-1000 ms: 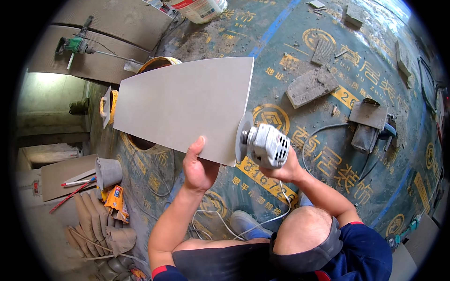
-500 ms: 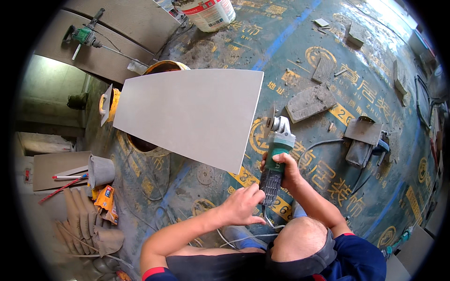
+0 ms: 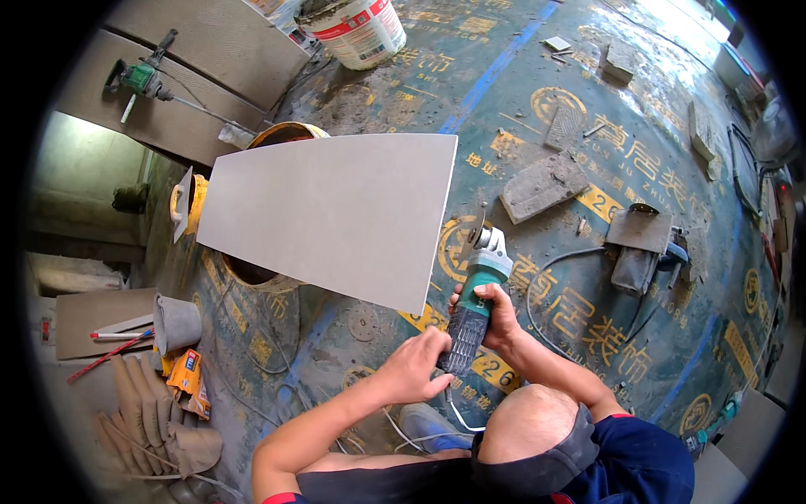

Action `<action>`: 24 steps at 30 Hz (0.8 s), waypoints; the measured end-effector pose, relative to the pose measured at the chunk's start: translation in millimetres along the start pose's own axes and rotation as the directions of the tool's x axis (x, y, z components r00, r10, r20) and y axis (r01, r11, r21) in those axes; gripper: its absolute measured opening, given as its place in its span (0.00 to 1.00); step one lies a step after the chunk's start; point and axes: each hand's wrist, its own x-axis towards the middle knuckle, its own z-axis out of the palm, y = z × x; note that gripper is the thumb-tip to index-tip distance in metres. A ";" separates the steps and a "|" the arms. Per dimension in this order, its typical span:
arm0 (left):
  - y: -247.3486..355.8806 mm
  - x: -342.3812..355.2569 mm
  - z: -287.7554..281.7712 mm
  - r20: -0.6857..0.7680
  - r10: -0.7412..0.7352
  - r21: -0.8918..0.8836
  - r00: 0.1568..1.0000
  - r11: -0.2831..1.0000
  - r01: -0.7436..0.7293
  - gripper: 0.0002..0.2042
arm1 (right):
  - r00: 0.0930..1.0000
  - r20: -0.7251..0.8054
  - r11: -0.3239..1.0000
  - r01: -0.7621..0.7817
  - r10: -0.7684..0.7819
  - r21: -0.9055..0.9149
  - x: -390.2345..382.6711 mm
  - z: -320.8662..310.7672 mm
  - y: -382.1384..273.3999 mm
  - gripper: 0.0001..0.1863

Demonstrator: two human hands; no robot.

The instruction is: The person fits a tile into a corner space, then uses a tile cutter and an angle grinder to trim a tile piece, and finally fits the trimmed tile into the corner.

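Note:
My right hand (image 3: 495, 315) is wrapped around the green body of an angle grinder (image 3: 474, 307), thumb on top. My left hand (image 3: 416, 365) is closed on the grinder's dark rear end, its thumb sticking out near the cord. The grinder tilts with its metal head and thin disc (image 3: 480, 225) pointing away from me. Just left of the disc, apart from it, is the right edge of a pale grey tile panel (image 3: 327, 218) with a curved far edge. Whether the disc spins cannot be told. The panel lies across a yellow-rimmed bucket (image 3: 285, 132).
A circular saw (image 3: 634, 252) and a broken slab (image 3: 544, 186) lie to the right on the printed green floor sheet (image 3: 504, 109). A green mixer drill (image 3: 138, 80) and a white bucket (image 3: 365, 38) are far left. Near left are a grey bucket (image 3: 178, 323) and sacks (image 3: 138, 403).
The whole view has shifted slightly. The grinder's rear end has swung left, so the tool leans more, and my left fingers wrap further around it. My right hand keeps its hold.

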 end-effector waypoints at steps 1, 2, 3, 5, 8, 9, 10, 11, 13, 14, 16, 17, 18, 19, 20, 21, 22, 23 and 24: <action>-1.9 -1.0 0.4 -0.008 -0.144 -0.251 0.990 0.958 0.137 0.27 | 1.000 -0.005 1.000 0.006 -0.006 0.019 0.6 -0.5 2.5 0.23; -3.9 -1.6 1.5 0.019 -0.284 -0.484 0.959 0.836 0.257 0.31 | 1.000 0.019 0.999 -0.023 0.022 0.041 1.7 -0.5 5.6 0.24; -7.5 -3.2 1.7 0.105 -0.402 -0.547 0.909 0.740 0.390 0.37 | 0.999 0.030 0.998 -0.039 0.038 0.041 1.8 4.1 12.8 0.26; -21.6 -3.4 8.9 0.170 -0.554 -0.714 0.815 0.501 0.490 0.39 | 0.983 0.134 0.987 -0.137 0.125 0.088 0.9 13.3 28.0 0.27; -44.7 0.8 9.4 0.398 -0.465 -0.859 0.790 0.114 0.500 0.32 | 0.952 0.144 0.963 -0.270 0.269 -0.014 -2.0 12.1 45.7 0.29; -49.4 0.7 1.9 0.515 -0.334 -0.845 0.790 -0.041 0.533 0.30 | 0.941 0.159 0.954 -0.298 0.300 -0.036 2.1 3.9 53.8 0.29; -48.6 -3.9 -0.1 0.536 -0.357 -0.827 0.765 -0.041 0.561 0.26 | 0.915 0.205 0.937 -0.334 0.348 -0.101 1.6 2.3 55.7 0.29; -47.3 -13.9 -0.9 0.528 -0.385 -0.832 0.757 -0.058 0.551 0.26 | 0.900 0.212 0.924 -0.365 0.381 -0.111 0.4 0.7 60.0 0.29; -47.1 -30.8 -4.5 0.507 -0.376 -0.838 0.776 -0.005 0.545 0.26 | 0.900 0.093 0.876 -0.383 0.425 -0.295 -3.3 4.9 68.2 0.28; -50.2 -43.9 -0.5 0.452 -0.399 -0.857 0.798 0.056 0.513 0.26 | 0.899 0.035 0.836 -0.390 0.436 -0.386 -6.9 6.5 70.1 0.29; -67.7 -80.8 18.7 0.409 -0.492 -0.798 0.768 0.215 0.563 0.28 | 0.839 -0.063 0.685 -0.483 0.541 -0.546 -10.4 5.8 78.0 0.29; -75.8 -97.8 23.6 0.406 -0.537 -0.721 0.739 0.308 0.621 0.30 | 0.812 -0.084 0.591 -0.487 0.578 -0.644 -12.5 2.0 79.3 0.28; -81.1 -113.6 29.6 0.406 -0.548 -0.724 0.732 0.296 0.623 0.30 | 0.805 -0.080 0.520 -0.452 0.587 -0.725 -20.0 6.1 77.2 0.24; -84.6 -126.2 33.6 0.379 -0.599 -0.689 0.706 0.327 0.647 0.30 | 0.799 -0.081 0.513 -0.456 0.595 -0.727 -22.5 -1.2 73.5 0.24; -88.2 -138.9 38.1 0.349 -0.646 -0.649 0.679 0.356 0.672 0.31 | 0.770 -0.066 0.504 -0.477 0.635 -0.720 -26.1 -11.3 67.3 0.22; -95.1 -160.7 51.8 0.347 -0.655 -0.650 0.671 0.347 0.676 0.31 | 0.735 -0.048 0.492 -0.499 0.676 -0.714 -29.4 -18.6 63.9 0.20; -101.7 -188.5 72.5 0.213 -0.757 -0.658 0.618 0.356 0.664 0.30 | 0.743 -0.069 0.494 -0.508 0.666 -0.705 -35.1 -19.5 63.2 0.18; -103.5 -206.9 89.1 0.077 -0.830 -0.664 0.552 0.370 0.650 0.30 | 0.736 -0.076 0.487 -0.518 0.673 -0.704 -40.2 -18.4 59.7 0.18; -103.2 -210.9 100.0 0.043 -0.884 -0.692 0.466 0.310 0.651 0.28 | 0.760 -0.100 0.498 -0.513 0.642 -0.699 -45.7 -17.4 52.3 0.18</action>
